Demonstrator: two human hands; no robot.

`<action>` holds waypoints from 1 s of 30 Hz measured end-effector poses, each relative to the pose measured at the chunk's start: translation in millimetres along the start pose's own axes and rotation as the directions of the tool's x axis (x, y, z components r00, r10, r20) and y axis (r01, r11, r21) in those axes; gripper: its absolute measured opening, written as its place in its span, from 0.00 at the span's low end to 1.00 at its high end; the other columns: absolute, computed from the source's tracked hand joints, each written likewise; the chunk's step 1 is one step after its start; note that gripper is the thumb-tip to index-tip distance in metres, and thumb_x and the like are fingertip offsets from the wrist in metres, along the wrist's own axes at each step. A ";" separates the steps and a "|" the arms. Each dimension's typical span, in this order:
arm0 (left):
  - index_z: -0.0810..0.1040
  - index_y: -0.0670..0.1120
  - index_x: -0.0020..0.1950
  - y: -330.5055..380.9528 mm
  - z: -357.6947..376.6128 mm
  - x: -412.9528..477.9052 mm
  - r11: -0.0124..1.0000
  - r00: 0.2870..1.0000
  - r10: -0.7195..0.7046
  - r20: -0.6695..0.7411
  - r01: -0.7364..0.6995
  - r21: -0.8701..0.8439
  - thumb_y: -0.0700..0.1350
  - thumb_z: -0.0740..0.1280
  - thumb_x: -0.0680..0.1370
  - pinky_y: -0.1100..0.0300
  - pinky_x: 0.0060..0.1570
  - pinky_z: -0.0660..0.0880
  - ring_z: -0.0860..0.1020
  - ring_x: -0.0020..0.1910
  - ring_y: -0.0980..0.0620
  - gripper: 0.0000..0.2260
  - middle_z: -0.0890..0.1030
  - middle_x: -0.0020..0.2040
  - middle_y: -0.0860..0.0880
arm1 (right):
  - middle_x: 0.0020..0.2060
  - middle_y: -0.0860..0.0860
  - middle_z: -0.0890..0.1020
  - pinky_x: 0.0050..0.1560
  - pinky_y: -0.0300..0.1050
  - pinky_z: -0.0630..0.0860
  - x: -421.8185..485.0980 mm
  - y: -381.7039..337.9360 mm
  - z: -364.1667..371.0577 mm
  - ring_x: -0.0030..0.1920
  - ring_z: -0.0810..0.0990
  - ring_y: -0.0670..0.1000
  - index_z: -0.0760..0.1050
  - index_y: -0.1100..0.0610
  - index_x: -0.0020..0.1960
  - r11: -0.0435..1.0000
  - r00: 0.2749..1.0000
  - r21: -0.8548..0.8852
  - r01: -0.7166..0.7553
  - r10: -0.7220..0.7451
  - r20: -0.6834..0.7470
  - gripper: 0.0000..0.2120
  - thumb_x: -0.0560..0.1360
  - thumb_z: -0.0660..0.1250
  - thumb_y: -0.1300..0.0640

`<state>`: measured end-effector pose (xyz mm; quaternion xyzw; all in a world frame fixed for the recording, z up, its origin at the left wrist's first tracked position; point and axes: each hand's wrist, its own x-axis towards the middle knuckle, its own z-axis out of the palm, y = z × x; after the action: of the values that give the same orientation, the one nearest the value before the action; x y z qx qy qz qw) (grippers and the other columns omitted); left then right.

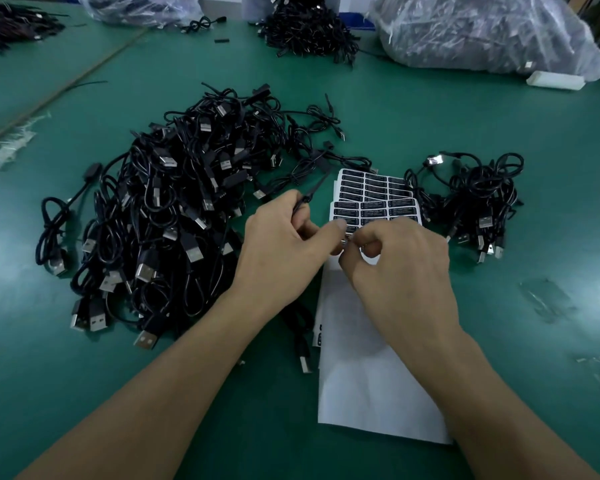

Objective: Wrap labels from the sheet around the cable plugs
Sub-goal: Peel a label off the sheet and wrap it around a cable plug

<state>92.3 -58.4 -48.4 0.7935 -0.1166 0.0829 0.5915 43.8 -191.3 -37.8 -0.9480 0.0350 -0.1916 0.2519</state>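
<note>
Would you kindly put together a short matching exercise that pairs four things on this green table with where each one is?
Things:
1. large cable pile
2. small cable bundle
3. label sheet
4. held cable

Places:
A. pinched in the fingers of the left hand
B. partly hidden under the left hand and the right hand
C. to the left of the left hand
D. to the right of the label sheet

Pairs: 1-C, 2-D, 3-B, 4-A
</note>
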 end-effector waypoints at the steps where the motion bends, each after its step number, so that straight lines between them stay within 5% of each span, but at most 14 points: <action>1: 0.60 0.45 0.36 1.0 -0.1 -1.1 0.999 1.000 -0.002 0.010 0.003 -0.036 0.47 0.73 0.78 0.58 0.30 0.72 0.84 0.33 0.53 0.22 0.73 0.29 0.38 | 0.40 0.48 0.81 0.47 0.46 0.68 0.4 1.1 -0.6 0.44 0.77 0.50 0.82 0.53 0.43 1.000 1.000 0.015 0.004 -0.004 -0.004 0.06 0.76 0.69 0.53; 4: 0.71 0.36 0.33 3.4 -2.3 -2.1 0.992 0.998 -0.030 0.058 0.037 -0.121 0.57 0.58 0.83 0.65 0.31 0.72 0.79 0.26 0.56 0.27 0.79 0.26 0.45 | 0.36 0.44 0.82 0.43 0.29 0.68 3.2 3.7 -5.3 0.39 0.79 0.44 0.82 0.49 0.39 0.984 0.999 0.175 -0.026 0.033 -0.042 0.06 0.74 0.71 0.56; 6: 0.72 0.39 0.27 3.3 -4.1 -2.1 0.990 0.995 -0.014 0.102 0.028 -0.136 0.55 0.53 0.82 0.68 0.30 0.70 0.74 0.23 0.56 0.29 0.77 0.23 0.46 | 0.32 0.42 0.82 0.40 0.26 0.70 5.8 4.2 -8.3 0.35 0.78 0.41 0.82 0.49 0.38 0.908 0.992 0.415 -0.057 0.099 -0.080 0.07 0.74 0.72 0.58; 10: 0.66 0.51 0.22 4.3 -6.0 -3.8 0.996 0.969 0.035 0.244 -0.013 -0.091 0.51 0.52 0.83 0.68 0.32 0.68 0.71 0.23 0.57 0.27 0.75 0.21 0.48 | 0.34 0.47 0.82 0.35 0.37 0.73 9.4 2.6 -13.9 0.35 0.77 0.45 0.83 0.49 0.43 0.485 0.966 0.860 -0.158 0.258 0.031 0.07 0.75 0.72 0.61; 14: 0.61 0.43 0.26 5.6 -8.2 -4.8 0.999 0.943 0.016 0.331 -0.003 -0.041 0.53 0.51 0.82 0.64 0.35 0.68 0.69 0.24 0.56 0.26 0.74 0.21 0.47 | 0.44 0.53 0.85 0.42 0.40 0.76 11.4 4.7 -13.5 0.44 0.82 0.49 0.78 0.47 0.57 0.252 0.953 0.937 -0.241 0.246 0.179 0.17 0.70 0.73 0.56; 20: 0.66 0.43 0.27 3.2 -8.8 -4.6 1.000 0.935 0.018 0.353 -0.009 -0.027 0.58 0.53 0.80 0.59 0.38 0.68 0.71 0.26 0.56 0.26 0.74 0.23 0.48 | 0.36 0.52 0.85 0.41 0.39 0.79 11.7 2.7 -13.6 0.37 0.83 0.48 0.74 0.49 0.63 0.196 0.964 0.958 -0.207 0.206 0.166 0.29 0.64 0.77 0.56; 25: 0.73 0.53 0.41 -3.4 -6.3 -3.5 0.993 0.955 0.110 0.274 -0.092 -0.079 0.54 0.63 0.78 0.65 0.33 0.71 0.77 0.34 0.58 0.08 0.81 0.36 0.51 | 0.33 0.51 0.84 0.40 0.40 0.79 12.7 7.7 -13.8 0.34 0.81 0.49 0.75 0.51 0.59 0.242 0.965 0.954 -0.177 0.235 0.119 0.26 0.62 0.77 0.55; 30: 0.77 0.54 0.41 -6.4 -5.6 -4.2 0.977 0.950 0.145 0.275 -0.182 0.113 0.57 0.65 0.76 0.58 0.30 0.70 0.71 0.30 0.58 0.09 0.77 0.34 0.55 | 0.33 0.50 0.84 0.38 0.39 0.77 13.3 11.0 -12.1 0.35 0.80 0.48 0.77 0.50 0.53 0.257 0.962 0.951 -0.172 0.252 0.106 0.21 0.62 0.78 0.54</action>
<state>90.1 -51.0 -53.8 0.8236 -0.2542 0.0324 0.5059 51.8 -208.6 -29.0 -0.5899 0.0491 -0.1705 0.7877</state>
